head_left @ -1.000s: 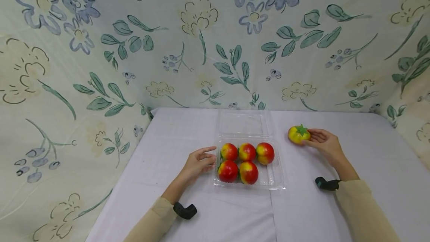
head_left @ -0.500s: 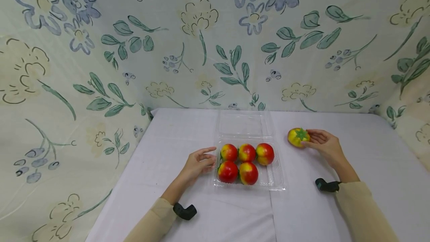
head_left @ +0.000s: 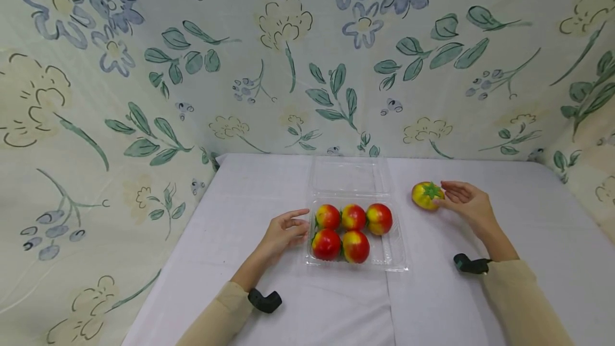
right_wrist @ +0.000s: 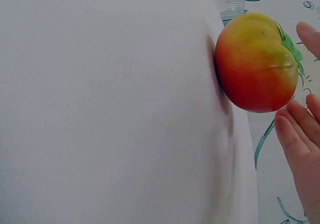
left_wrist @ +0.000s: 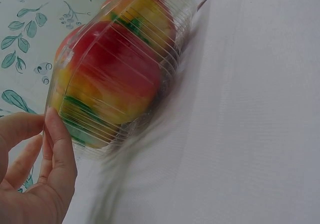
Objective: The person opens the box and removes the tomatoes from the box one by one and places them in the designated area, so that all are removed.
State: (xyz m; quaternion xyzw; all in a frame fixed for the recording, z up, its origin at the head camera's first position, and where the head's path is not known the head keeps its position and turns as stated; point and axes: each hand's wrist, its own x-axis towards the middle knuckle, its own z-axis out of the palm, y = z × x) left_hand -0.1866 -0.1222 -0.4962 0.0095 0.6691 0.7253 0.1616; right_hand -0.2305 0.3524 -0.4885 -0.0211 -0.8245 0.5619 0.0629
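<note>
Clear plastic shapes the open clamshell container (head_left: 395, 250) on my head feed, and I count five red-and-yellow fruits (head_left: 353, 217) inside it: three along the far row, two in the near row at its left and middle. The lid (head_left: 351, 178) lies folded back on the table (head_left: 259, 186), away from me. I have my left hand (head_left: 284, 234) at the container's left side; the wrist feed shows its fingertips (left_wrist: 61, 134) nearly together, the grip almost closed, pinching the thin plastic edge. Through the ribbed wall there I make out green leaves against the red and yellow skins.

Off the container's far right side, near it but apart, the loose fruit (head_left: 423, 199) rests on the white cloth (head_left: 432, 308), its green calyx (head_left: 431, 191) turned toward my right hand (head_left: 468, 208). On this side the grip stands partly open, thumb and fingers parted just beside the fruit, with hold of nothing. One fingertip sits so close to the fruit's red underside that I cannot tell from here whether it touches.

Both arms wear beige sleeves (head_left: 521, 298), and by each cuff I see a small black device (head_left: 471, 264). Behind the table hangs floral fabric (head_left: 331, 95), printed with blue flowers and green leaf sprigs.
</note>
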